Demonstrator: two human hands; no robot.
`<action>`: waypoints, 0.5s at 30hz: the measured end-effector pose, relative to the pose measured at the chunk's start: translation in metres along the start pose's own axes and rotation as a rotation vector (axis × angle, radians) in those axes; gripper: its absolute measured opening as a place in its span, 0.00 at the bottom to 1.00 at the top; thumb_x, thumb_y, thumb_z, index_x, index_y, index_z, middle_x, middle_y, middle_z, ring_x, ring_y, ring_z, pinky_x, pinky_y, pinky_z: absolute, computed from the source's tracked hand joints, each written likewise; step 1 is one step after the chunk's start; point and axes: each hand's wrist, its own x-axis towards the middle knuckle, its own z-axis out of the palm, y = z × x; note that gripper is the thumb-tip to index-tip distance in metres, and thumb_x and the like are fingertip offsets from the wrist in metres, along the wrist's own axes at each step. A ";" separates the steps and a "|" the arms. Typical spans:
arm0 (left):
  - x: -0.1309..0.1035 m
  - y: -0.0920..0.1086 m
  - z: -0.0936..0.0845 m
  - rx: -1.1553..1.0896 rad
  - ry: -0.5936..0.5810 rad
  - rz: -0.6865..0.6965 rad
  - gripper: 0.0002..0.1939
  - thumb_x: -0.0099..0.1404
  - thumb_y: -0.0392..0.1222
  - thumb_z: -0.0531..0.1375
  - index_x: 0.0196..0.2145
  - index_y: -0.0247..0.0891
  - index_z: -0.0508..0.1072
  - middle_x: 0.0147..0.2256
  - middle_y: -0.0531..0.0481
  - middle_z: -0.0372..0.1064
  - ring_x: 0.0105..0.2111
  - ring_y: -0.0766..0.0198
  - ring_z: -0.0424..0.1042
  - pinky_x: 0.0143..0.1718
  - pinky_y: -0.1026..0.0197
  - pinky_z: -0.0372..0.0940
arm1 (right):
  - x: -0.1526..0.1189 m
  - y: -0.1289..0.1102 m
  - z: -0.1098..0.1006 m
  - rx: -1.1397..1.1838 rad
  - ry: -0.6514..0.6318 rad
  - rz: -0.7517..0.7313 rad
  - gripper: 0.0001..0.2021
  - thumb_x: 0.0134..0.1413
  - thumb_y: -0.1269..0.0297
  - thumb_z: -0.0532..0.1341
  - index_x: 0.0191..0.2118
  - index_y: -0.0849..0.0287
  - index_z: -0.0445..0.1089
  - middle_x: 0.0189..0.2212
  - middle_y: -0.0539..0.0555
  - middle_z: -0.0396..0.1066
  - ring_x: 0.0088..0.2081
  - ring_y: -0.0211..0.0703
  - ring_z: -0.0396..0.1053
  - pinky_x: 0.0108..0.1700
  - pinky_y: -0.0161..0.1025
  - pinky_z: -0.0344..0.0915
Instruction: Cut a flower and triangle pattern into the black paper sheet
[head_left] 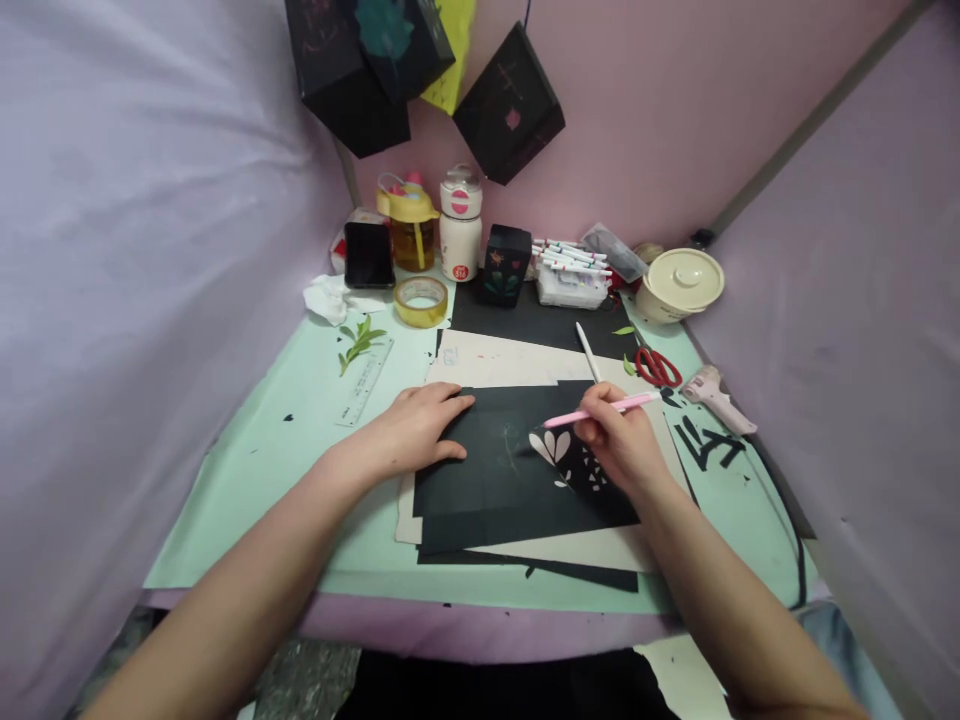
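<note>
A sheet of black paper (480,490) lies in front of me on a pale board (420,525). Faint light lines of a sprig-like drawing show near its middle. To their right are pale leaf-shaped openings (553,446) and several small triangular ones. My left hand (426,428) rests on the sheet's left edge, fingers spread. Pinched in my right hand (619,430) is a slim pink pen-like tool (634,400), its tip pointing left, just above the leaf shapes. Whether the tip touches the paper I cannot tell. A white pen (588,350) lies behind my right hand.
Red-handled scissors (658,367), a glue gun (718,398) and black paper strips (705,445) lie right. Left are a ruler (366,382), leafy sprig (360,343) and tape roll (421,302). Bottles (460,235), a marker box (571,288) and lidded pot (682,283) stand behind; black boxes (510,105) hang above.
</note>
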 end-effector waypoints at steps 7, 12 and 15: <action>0.029 0.013 0.003 -0.016 0.008 0.222 0.34 0.65 0.52 0.64 0.63 0.36 0.63 0.67 0.37 0.53 0.67 0.49 0.53 0.66 0.50 0.53 | -0.006 0.004 0.001 -0.013 -0.147 0.216 0.18 0.48 0.54 0.71 0.42 0.59 0.75 0.32 0.55 0.78 0.28 0.38 0.71 0.28 0.33 0.65; 0.049 0.014 0.028 -0.001 -0.029 0.303 0.45 0.63 0.63 0.63 0.67 0.30 0.56 0.69 0.35 0.45 0.70 0.48 0.43 0.69 0.48 0.43 | -0.009 0.012 -0.002 -0.122 -0.043 0.072 0.09 0.53 0.60 0.70 0.34 0.58 0.72 0.21 0.46 0.69 0.23 0.32 0.64 0.24 0.29 0.59; 0.050 0.012 0.039 0.041 0.021 0.290 0.46 0.65 0.66 0.58 0.67 0.30 0.55 0.70 0.35 0.42 0.71 0.49 0.41 0.70 0.48 0.39 | -0.007 0.012 -0.003 -0.147 -0.086 0.010 0.08 0.57 0.63 0.66 0.30 0.58 0.70 0.19 0.45 0.66 0.21 0.31 0.62 0.23 0.28 0.57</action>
